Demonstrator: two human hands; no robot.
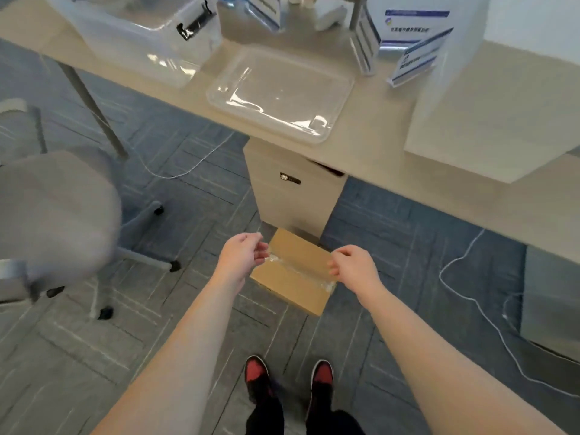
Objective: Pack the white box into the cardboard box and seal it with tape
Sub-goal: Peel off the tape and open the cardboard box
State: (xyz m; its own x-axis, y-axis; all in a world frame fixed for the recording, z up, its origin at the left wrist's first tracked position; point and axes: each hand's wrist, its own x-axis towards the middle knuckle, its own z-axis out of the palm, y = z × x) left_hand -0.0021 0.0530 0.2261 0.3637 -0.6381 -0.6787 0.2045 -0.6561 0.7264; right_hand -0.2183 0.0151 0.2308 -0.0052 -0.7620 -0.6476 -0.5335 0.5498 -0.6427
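A closed brown cardboard box [295, 271] lies on the carpet in front of a drawer cabinet. A strip of clear tape [298, 269] runs along its top seam. My left hand [243, 252] hovers at the box's left end with fingers loosely curled and nothing clearly held. My right hand [353, 266] hovers at the right end, fingers also loosely curled near the tape's end. Whether either hand touches the box or tape is unclear. The white box is hidden from view.
A desk [376, 142] spans the top with a clear lid [279, 92], a clear bin [141, 32] and white cartons [489, 98]. A drawer cabinet [292, 189] stands behind the box. A grey chair [53, 211] is at left. White cables [470, 296] lie at right.
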